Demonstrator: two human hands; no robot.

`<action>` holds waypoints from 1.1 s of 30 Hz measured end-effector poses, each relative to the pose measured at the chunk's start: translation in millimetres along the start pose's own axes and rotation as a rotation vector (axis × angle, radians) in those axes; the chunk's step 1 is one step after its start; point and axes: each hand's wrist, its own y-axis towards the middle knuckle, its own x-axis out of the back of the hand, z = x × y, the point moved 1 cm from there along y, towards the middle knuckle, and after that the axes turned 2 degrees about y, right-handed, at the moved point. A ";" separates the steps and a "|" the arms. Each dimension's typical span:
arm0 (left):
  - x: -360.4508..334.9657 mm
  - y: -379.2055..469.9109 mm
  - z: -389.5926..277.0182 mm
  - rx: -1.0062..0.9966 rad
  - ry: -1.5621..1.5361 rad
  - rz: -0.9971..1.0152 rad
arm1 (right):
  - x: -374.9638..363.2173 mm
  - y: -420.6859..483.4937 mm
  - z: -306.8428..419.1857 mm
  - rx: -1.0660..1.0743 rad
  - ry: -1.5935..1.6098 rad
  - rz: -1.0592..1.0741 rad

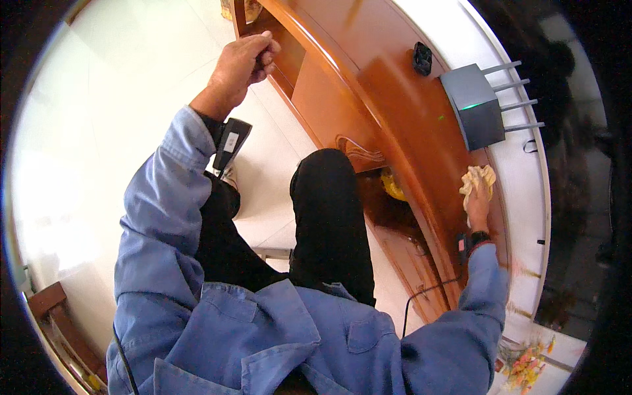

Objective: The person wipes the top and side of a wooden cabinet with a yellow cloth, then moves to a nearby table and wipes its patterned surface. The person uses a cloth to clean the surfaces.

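Note:
My right hand (477,205) presses a crumpled pale-yellow cloth (478,178) onto the polished brown top of a wooden cabinet (419,143), near its back edge. A grey router (474,108) with a lit green strip and several upright antennas stands beyond the cloth on the same top. My left hand (247,64) is held in the air beside the cabinet's front edge, its fingers curled in, and no object shows in it. A black device (233,143) is strapped at my left wrist, and another (462,247) sits at my right wrist.
A small black object (422,58) lies past the router. A yellow item (393,183) sits in the cabinet's open compartment. A dark glossy panel (568,197) lines the wall behind. A thin black cable (419,292) hangs near my right arm. Brown wooden furniture (61,316) stands at lower left.

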 end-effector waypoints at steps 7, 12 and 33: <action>-13.6 -2.8 2.8 -0.023 0.021 0.083 | -1.3 -73.1 154.9 0.271 0.029 0.078; -15.7 -0.4 12.4 0.032 0.076 0.024 | -0.8 -67.2 198.3 0.296 0.077 0.139; 10.0 9.8 34.7 0.105 0.177 -0.057 | 61.9 -29.4 -191.1 -0.477 0.361 0.074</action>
